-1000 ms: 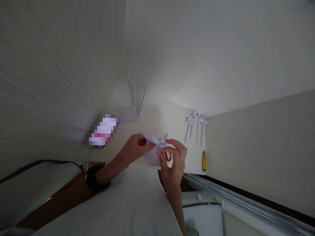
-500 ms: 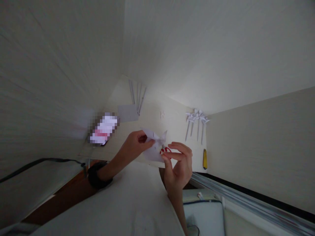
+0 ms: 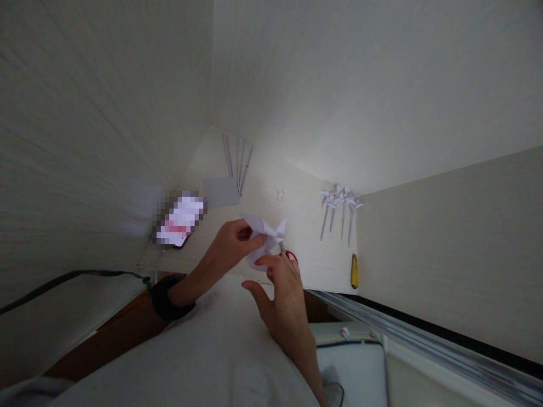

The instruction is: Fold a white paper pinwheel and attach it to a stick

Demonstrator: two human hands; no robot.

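My left hand pinches a white paper pinwheel, partly folded, between thumb and fingers; one pointed fold sticks out to the right. My right hand is just below it, with thumb and index finger spread apart. Its index fingertip is at the paper's lower flap, though I cannot tell whether it presses on it. Behind the right hand's knuckles lie scissors with red handles, partly hidden by the hand and the paper.
Several finished paper pinwheels on sticks lie at the right. A yellow cutter sits near the table's right edge. At the left are a blurred phone, a square paper sheet and several thin sticks. Walls enclose the table.
My right hand has moved left and down, its thumb opening away from the fingers. More of the scissors shows beside it. The left hand still holds the paper, almost unmoved.
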